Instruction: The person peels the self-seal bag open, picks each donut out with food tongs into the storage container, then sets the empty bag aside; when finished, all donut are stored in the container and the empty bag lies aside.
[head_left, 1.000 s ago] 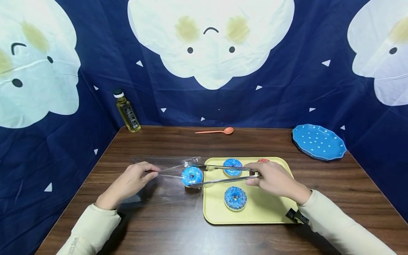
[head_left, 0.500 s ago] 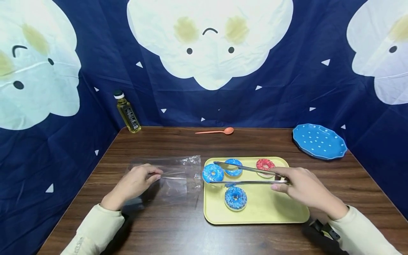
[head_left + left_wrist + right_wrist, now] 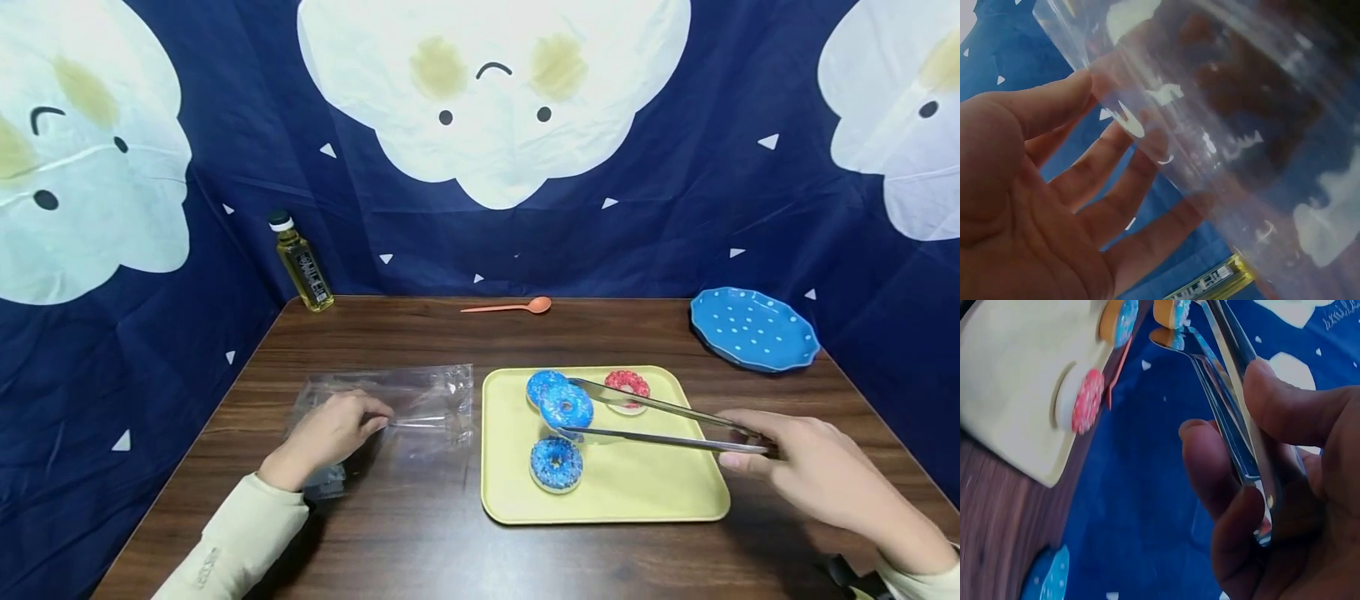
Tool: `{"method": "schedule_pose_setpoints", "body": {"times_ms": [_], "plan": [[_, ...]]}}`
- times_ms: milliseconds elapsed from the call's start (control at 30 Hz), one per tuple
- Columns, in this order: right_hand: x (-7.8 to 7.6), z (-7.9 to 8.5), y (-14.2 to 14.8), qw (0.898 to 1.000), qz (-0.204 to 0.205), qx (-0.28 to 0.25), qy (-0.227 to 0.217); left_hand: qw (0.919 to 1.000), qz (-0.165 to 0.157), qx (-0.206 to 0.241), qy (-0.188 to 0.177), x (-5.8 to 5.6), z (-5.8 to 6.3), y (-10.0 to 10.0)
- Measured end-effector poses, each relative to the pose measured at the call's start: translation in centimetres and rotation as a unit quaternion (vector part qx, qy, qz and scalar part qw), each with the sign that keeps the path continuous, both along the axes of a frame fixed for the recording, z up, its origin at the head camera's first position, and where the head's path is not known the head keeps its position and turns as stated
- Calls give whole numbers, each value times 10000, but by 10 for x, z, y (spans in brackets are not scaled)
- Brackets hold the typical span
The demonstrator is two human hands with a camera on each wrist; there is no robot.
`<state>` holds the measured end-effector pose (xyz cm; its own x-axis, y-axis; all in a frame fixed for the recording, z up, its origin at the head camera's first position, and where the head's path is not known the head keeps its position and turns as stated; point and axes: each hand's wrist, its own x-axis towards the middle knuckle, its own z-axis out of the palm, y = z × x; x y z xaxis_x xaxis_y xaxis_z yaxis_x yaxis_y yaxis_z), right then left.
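Note:
My left hand [image 3: 333, 429] pinches the edge of a clear plastic bag [image 3: 427, 387] between thumb and forefinger, its other fingers spread in the left wrist view. My right hand [image 3: 825, 467] holds metal tongs [image 3: 652, 438] near their hinged end. Between the tongs' tips is a light-blue iced doughnut [image 3: 553, 414], raised above the yellow tray [image 3: 637, 496] and partly covering another blue doughnut [image 3: 542, 382]. A darker blue doughnut [image 3: 551, 479] lies nearer the front of the tray, and a red one [image 3: 626, 380] at the back. In the right wrist view the tongs [image 3: 1225, 412] point away from the palm.
An orange spoon [image 3: 517, 307] lies at the table's back edge. At the back left leans a bottle of yellow liquid [image 3: 305, 268]. A blue dotted plate [image 3: 753, 325] sits at the back right. Dark blue cloth [image 3: 480, 250] hangs behind the wooden table [image 3: 420, 533].
My right hand has moved right, carrying the doughnut in the tongs from the bag's mouth to above the tray. The bag has sunk flatter; my left hand has shifted slightly right.

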<state>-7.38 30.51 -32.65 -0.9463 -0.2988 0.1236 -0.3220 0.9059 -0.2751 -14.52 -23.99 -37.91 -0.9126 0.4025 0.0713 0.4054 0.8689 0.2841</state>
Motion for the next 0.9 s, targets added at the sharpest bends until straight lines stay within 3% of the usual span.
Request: {"method": "schedule_pose_setpoints", "body": {"times_ms": [200, 333, 500, 700, 900], "plan": [[11, -1, 25, 9993, -296, 186, -119, 9996, -277, -62, 85, -2, -6, 3], [15, -4, 38, 9992, -280, 269, 75, 9985, -509, -77, 211, -1, -9, 3], [17, -8, 48, 9982, -323, 507, 2, 9973, -724, -134, 15, 2, -9, 2], [16, -11, 58, 9954, -459, 726, -434, 9978, -589, -193, -229, 3, -8, 2], [18, -13, 69, 9943, -473, 830, -466, 9983, -314, -109, -477, 2, -10, 4]]}}
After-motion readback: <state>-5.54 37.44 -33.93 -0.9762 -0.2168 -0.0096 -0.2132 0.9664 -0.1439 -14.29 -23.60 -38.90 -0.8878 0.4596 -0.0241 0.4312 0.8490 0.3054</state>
